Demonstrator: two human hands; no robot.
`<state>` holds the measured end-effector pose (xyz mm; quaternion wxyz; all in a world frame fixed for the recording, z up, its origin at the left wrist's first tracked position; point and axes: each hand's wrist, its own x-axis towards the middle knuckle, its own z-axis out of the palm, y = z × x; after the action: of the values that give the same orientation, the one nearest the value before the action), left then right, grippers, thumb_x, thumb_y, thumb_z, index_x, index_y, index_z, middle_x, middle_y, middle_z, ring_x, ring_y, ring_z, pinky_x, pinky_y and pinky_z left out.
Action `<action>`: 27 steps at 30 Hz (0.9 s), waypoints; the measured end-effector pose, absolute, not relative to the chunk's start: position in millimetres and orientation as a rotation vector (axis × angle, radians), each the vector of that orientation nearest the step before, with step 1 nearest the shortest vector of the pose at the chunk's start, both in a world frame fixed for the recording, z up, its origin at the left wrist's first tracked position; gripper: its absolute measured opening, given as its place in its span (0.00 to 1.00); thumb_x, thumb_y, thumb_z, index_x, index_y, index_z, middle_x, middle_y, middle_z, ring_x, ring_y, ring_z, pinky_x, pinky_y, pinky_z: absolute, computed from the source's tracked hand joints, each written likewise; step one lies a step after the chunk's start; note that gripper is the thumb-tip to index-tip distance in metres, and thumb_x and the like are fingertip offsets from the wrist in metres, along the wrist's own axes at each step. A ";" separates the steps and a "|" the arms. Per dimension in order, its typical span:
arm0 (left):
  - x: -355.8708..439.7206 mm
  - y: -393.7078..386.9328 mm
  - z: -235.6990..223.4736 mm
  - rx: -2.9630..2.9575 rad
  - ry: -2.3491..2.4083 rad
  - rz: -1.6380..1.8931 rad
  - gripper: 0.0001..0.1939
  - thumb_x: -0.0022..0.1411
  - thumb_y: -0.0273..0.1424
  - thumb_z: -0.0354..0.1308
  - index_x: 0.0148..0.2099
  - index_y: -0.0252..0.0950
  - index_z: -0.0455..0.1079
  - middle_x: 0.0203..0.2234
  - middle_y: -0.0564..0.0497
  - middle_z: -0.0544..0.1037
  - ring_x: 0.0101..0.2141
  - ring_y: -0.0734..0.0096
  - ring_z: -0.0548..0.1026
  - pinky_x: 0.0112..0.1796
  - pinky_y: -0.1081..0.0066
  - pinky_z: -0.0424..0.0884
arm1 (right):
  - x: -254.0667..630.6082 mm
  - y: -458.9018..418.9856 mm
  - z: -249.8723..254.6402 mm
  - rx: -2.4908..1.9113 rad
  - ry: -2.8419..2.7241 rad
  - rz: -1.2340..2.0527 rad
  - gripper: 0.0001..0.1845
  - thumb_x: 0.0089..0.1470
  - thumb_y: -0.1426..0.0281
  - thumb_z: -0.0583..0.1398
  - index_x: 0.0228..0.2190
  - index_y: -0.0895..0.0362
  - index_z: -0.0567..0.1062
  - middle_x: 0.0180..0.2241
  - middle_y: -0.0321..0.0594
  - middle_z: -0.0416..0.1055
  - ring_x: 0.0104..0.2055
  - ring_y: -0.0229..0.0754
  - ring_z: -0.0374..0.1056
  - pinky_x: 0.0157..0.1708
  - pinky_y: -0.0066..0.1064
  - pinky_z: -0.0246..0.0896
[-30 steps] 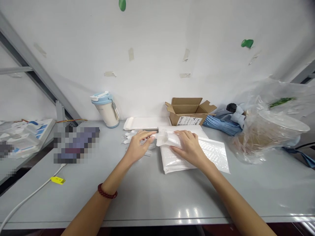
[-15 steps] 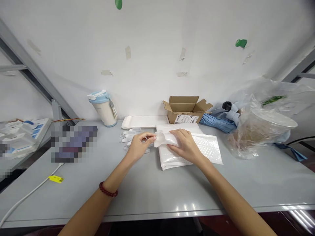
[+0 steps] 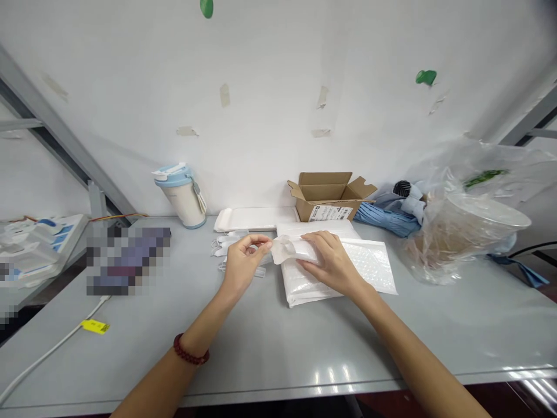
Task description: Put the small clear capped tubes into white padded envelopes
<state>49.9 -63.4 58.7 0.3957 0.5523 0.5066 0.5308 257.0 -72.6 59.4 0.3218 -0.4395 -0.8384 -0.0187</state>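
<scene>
A white bubble mailer [image 3: 369, 267] lies across a stack of white bubble mailers [image 3: 304, 288], its mouth facing left and partly open. My right hand [image 3: 333, 261] is wrapped round the mailer near that mouth, thumb below and fingers on top, bending it into a curve. With thumb and forefinger, my left hand [image 3: 246, 261] pinches the flap edge at the mouth. Whether anything is inside the mailer cannot be made out. Just behind my left hand are several small white items with clear plastic parts [image 3: 226, 239], partly hidden by it.
At the back stand an open cardboard box [image 3: 324, 191], a flat white package [image 3: 256, 219] and a cream tumbler with a blue lid [image 3: 183, 197]. Blue cloth [image 3: 385, 219] and a plastic-wrapped tub [image 3: 465, 232] are on the right. A cable [image 3: 52, 348] runs along the left.
The flap at the mailer's mouth shows a little wider and more opened out. My left hand has shifted slightly left; my right hand keeps its grip. The camera view has tilted slightly.
</scene>
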 end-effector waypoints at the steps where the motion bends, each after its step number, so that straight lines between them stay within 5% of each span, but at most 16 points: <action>1: 48.1 -62.6 59.6 1.392 1.273 1.331 0.11 0.49 0.36 0.63 0.34 0.35 0.73 0.33 0.49 0.78 0.33 0.68 0.73 0.36 0.69 0.69 | 257.0 -73.1 59.6 -1.133 -2.197 -0.057 0.17 0.53 0.64 0.58 0.45 0.55 0.65 0.42 0.46 0.69 0.45 0.49 0.63 0.44 0.41 0.57; 19: 30.5 -63.9 66.3 1.106 0.822 0.910 0.09 0.52 0.33 0.64 0.36 0.34 0.76 0.29 0.50 0.77 0.33 0.74 0.72 0.39 0.74 0.64 | 250.4 -81.6 63.7 -0.887 -2.202 -0.121 0.23 0.51 0.71 0.59 0.49 0.55 0.60 0.41 0.47 0.68 0.43 0.49 0.64 0.40 0.41 0.61; 27: 42.4 -68.0 64.4 1.073 0.885 0.917 0.12 0.43 0.31 0.69 0.30 0.32 0.72 0.23 0.54 0.75 0.25 0.77 0.69 0.29 0.77 0.63 | 249.0 -80.5 60.1 -0.877 -2.222 -0.087 0.23 0.50 0.70 0.59 0.48 0.56 0.61 0.42 0.47 0.68 0.44 0.48 0.64 0.42 0.41 0.59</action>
<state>42.4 -68.0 64.4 0.6725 0.4766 0.3933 0.4073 249.0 -80.5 60.1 0.3668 -0.3412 -0.8648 -0.0339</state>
